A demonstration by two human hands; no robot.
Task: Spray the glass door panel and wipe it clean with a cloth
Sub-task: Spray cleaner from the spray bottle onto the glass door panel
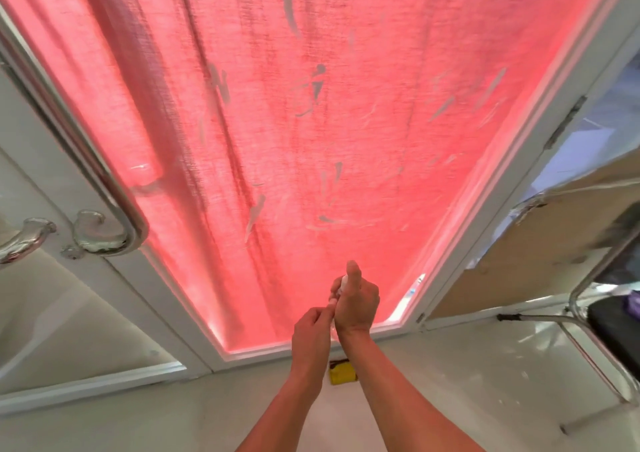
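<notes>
Both hands were raised together low in front of the glass door panel [311, 139], near its bottom edge. The right hand [356, 301] was wrapped tight around one small white spray bottle [344, 282], fingers curled round the body and the thumb standing up along it toward the glass. Only the bottle's pale top and a bit of its lower end showed past the fingers. The left hand [311, 327] sat just beside and below the right, its fingers curled in, the fingertips pinching the bottle's lower end. The nozzle was too hidden to tell which way it pointed. The panel was one pane in a white door frame [485, 209], with a red curtain [242, 53] hanging behind it. Many pale smears and streaks marked the glass, too scattered to count surely. On the left ran one long chrome pull bar [104, 181], and beside its lower end were two curled lever handles [93, 233]. On the pale floor [450, 382], at the foot of the door and between the two forearms, lay one small yellow object [342, 374]; whether it was the cloth could not be told. To the right stood one metal-framed stand [575, 299] carrying a tan board.
</notes>
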